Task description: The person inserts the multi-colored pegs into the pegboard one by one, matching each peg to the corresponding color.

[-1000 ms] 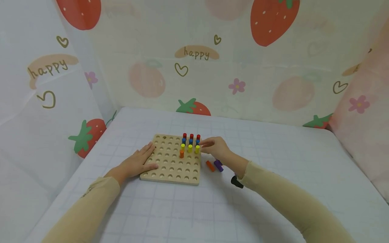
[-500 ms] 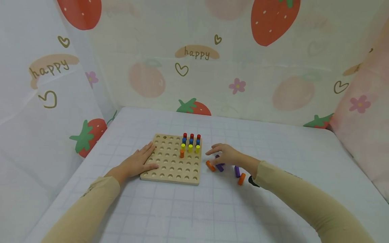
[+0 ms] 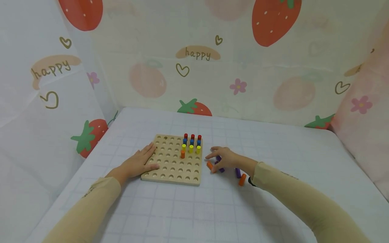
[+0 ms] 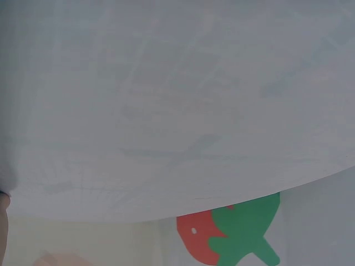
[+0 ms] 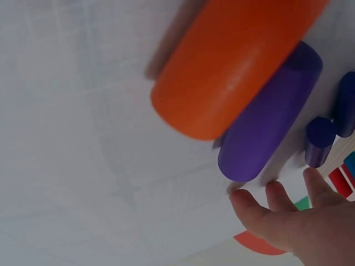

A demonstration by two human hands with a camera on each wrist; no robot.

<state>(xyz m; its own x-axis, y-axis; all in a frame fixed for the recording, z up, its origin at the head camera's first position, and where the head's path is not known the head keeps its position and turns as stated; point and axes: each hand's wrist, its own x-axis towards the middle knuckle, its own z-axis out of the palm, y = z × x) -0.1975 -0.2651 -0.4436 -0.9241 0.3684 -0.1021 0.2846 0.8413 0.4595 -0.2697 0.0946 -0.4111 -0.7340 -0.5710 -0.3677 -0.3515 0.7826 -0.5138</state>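
Note:
My left hand (image 3: 138, 163) rests flat on the left edge of a wooden pegboard (image 3: 170, 181). Red pegs (image 3: 192, 136), blue pegs (image 3: 191, 142) and yellow pegs (image 3: 191, 148) stand in rows at its back right, with one orange peg (image 3: 182, 154) in front. To the right of the board, my right hand (image 3: 228, 158) hovers over loose pegs, thumb and fingers spread apart. Its thumb is at a loose orange peg (image 3: 210, 165); whether they touch is unclear. Purple pegs (image 3: 222, 169) lie partly hidden under the hand.
Below the right wrist lie another purple peg (image 3: 238, 173) and an orange peg (image 3: 242, 180), both large in the right wrist view. A pale checked cloth (image 3: 170, 209) covers the table. A strawberry-print curtain (image 3: 261, 67) hangs behind it.
My right hand has moved from the board's right edge toward me and right, over the loose pegs, with its fingers parting. The left hand stays on the board.

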